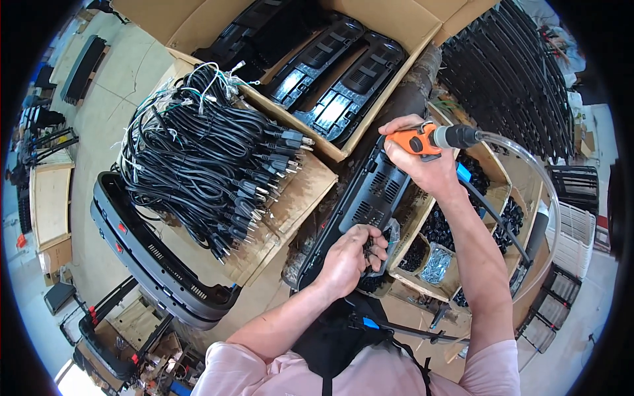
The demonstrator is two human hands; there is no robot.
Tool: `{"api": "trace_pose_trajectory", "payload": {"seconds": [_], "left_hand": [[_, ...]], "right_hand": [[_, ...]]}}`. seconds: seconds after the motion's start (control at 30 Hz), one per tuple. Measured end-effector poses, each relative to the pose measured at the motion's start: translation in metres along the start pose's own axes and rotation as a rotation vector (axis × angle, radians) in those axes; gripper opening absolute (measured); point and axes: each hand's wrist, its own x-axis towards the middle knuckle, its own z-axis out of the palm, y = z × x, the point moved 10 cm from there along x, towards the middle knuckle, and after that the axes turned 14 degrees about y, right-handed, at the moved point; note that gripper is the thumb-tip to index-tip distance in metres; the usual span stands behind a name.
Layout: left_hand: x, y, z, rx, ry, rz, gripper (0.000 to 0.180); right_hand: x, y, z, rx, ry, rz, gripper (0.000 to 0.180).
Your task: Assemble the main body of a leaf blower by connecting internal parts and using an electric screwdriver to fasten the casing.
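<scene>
While the right hand (422,158) is wrapped tight round the orange grip of an air-fed screwdriver (432,138), with a clear hose (541,191) looping off its rear end to the right, the tool's tip points down at the upper end of a long black vented plastic panel (366,198) lying slantwise across the worktop. The left hand (350,257) rests on the panel's lower end, its fingers curled shut on a small cluster of dark screws. By my judgement the step is driving a screw into the panel, and doing it well means keeping the driver square to the hole, pinning the panel down with the left hand so it cannot twist, and feeding one screw at a time from the pinch.

Counted: one driver, one hose, one panel under the hands. A second, wider black housing (152,257) lies at the left edge of the cardboard. On that cardboard sits one large heap of black power cords (211,165), far too many to count. The open carton (370,112) above holds at least three glossy black panels. A divided wooden tray (492,165) beside the right forearm shows about five compartments, most with black fasteners, one with bright silver screws (436,264). A rack of thin black strips (508,72) fills the upper right.
</scene>
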Motion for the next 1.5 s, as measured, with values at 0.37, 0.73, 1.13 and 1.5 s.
{"api": "trace_pose_trajectory", "payload": {"seconds": [0.37,0.73,1.13,1.5], "left_hand": [[-0.002,0.002,0.014,0.308,-0.086,0.054,0.034],[0.011,0.001,0.008,0.274,-0.031,0.053,0.035],[0.026,-0.004,0.015,0.053,0.017,-0.035,0.034],[0.064,-0.011,0.046,-0.135,0.068,-0.165,0.032]], "right_hand": [[-0.003,0.0,0.001,0.004,-0.007,0.026,0.024],[-0.004,0.003,0.003,-0.055,-0.052,0.01,0.028],[-0.002,0.008,-0.003,-0.016,0.04,0.037,0.021],[-0.074,-0.036,-0.133,0.222,0.474,-0.002,0.049]]}}
